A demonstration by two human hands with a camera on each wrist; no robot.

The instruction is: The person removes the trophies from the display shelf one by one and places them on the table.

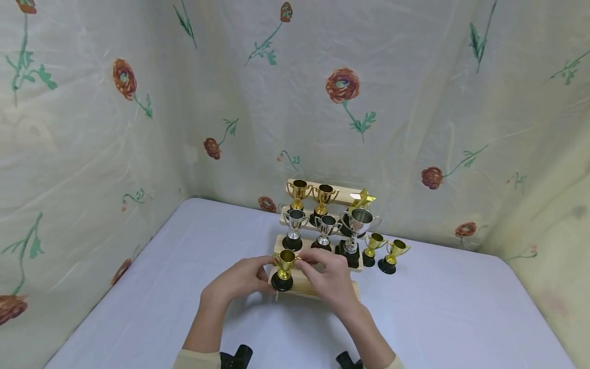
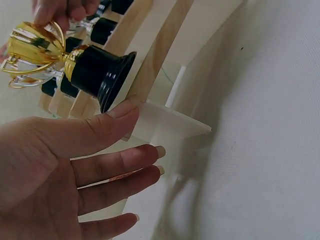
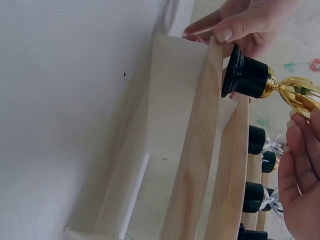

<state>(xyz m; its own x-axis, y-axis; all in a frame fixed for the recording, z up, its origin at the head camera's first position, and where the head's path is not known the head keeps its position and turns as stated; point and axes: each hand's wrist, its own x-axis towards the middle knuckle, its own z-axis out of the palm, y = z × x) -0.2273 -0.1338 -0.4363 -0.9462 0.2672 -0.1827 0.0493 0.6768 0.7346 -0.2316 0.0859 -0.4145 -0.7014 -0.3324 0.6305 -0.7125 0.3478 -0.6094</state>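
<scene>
A small gold trophy cup [image 1: 285, 260] on a black base stands at the left end of the stand's lowest wooden step [image 1: 306, 288]. My right hand [image 1: 331, 279] pinches its right handle with the fingertips. On the other side is my left hand [image 1: 243, 278]. In the left wrist view, the left thumb [image 2: 100, 131] touches the step's end beside the black base [image 2: 97, 72], while the other fingers extend loosely below. The right wrist view shows the trophy's base [image 3: 247, 75] at the step's edge and my right fingers at the cup.
Higher steps hold two silver cups [image 1: 295, 219], a larger silver cup [image 1: 360, 221], two gold cups [image 1: 299, 189] and a gold star trophy [image 1: 363, 199]. Two small gold trophies [image 1: 395, 249] stand right of the stand on the white table [image 1: 442, 307]. Flowered curtains [image 1: 396, 102] hang behind.
</scene>
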